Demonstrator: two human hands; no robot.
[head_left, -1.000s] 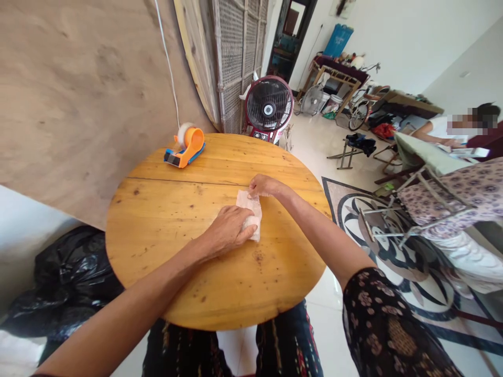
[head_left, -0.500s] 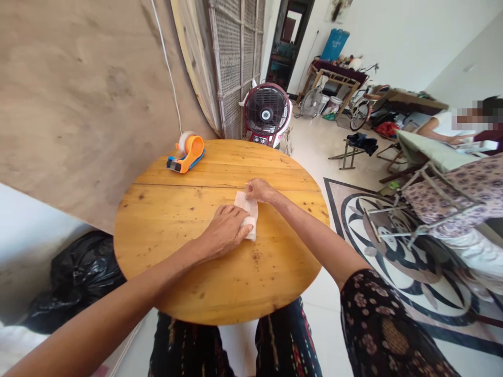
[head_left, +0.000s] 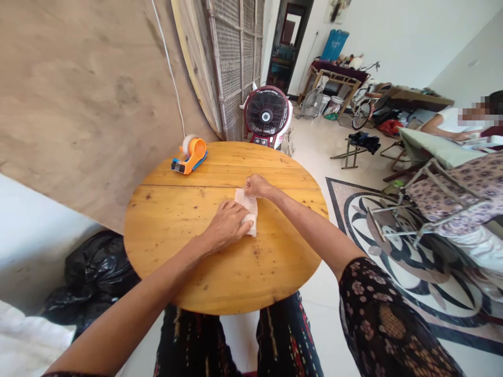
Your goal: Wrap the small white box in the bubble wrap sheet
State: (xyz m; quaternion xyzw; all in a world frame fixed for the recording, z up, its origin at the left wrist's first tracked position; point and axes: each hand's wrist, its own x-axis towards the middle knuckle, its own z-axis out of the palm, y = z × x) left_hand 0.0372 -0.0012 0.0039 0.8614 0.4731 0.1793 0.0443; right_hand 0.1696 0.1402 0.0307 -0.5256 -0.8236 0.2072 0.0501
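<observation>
A small, pale, partly see-through packet [head_left: 250, 204] lies lengthwise on the round wooden table [head_left: 188, 283]; it looks like plastic or bubble wrap, and its contents cannot be made out. My left hand [head_left: 228, 224] holds its left side down, fingers together along the edge and thumb across the lower part. At the far end of the packet, my right hand [head_left: 256, 187] is closed in a pinch on the upper corner. The fingertips of the right hand are partly hidden. An orange and blue tape dispenser [head_left: 190, 156] with a roll of clear tape stands near the table's far left edge.
A dark red fan [head_left: 266, 112] stands just beyond the table. Left are a wooden panel [head_left: 78, 104] and black plastic bags [head_left: 98, 267]. At right, a person [head_left: 444, 123] sits at another table, near a folding chair [head_left: 424, 209] and a stool [head_left: 351, 152].
Both hands keep their hold on the packet, with only a slight shift of the fingers. The view has turned a little, so the table and dispenser appear slightly further right.
</observation>
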